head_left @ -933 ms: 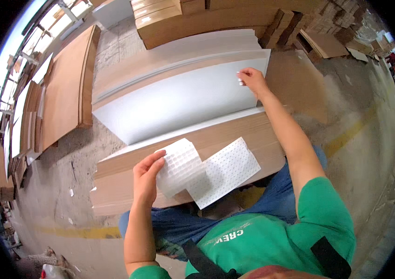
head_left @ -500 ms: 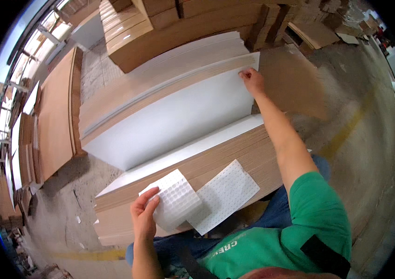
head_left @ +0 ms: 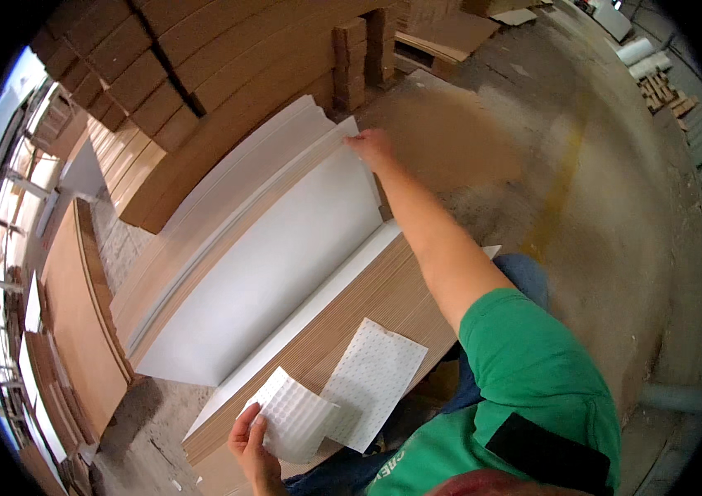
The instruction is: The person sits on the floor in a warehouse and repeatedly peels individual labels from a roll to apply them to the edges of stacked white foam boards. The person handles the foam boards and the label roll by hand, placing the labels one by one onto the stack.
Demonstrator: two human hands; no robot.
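My left hand (head_left: 253, 450), fingers closed, pinches the left edge of a curling sheet of clear round stick-on dots (head_left: 295, 413). A second, flat dotted sheet (head_left: 380, 372) lies beside it, partly overlapped, on a stack of cardboard panels (head_left: 318, 326) seen along its edges. Behind that stack a white-faced cardboard panel (head_left: 276, 256) stands tilted upright. My right arm is stretched out to the panel's upper right corner. There my right hand (head_left: 371, 147) has its fingers pinched together, touching the corner; anything small between the fingertips is hidden.
More panels (head_left: 210, 198) lean in a row behind the white one. Tall stacks of brown cardboard (head_left: 243, 50) stand at the back. Large brown boards (head_left: 78, 306) lean on the left. A yellow line (head_left: 561, 190) runs along the concrete floor at right.
The view has turned, so the scene sits lower and further left. My right hand has moved up from the panel's face to its upper right corner. The left hand still holds the dot sheet.
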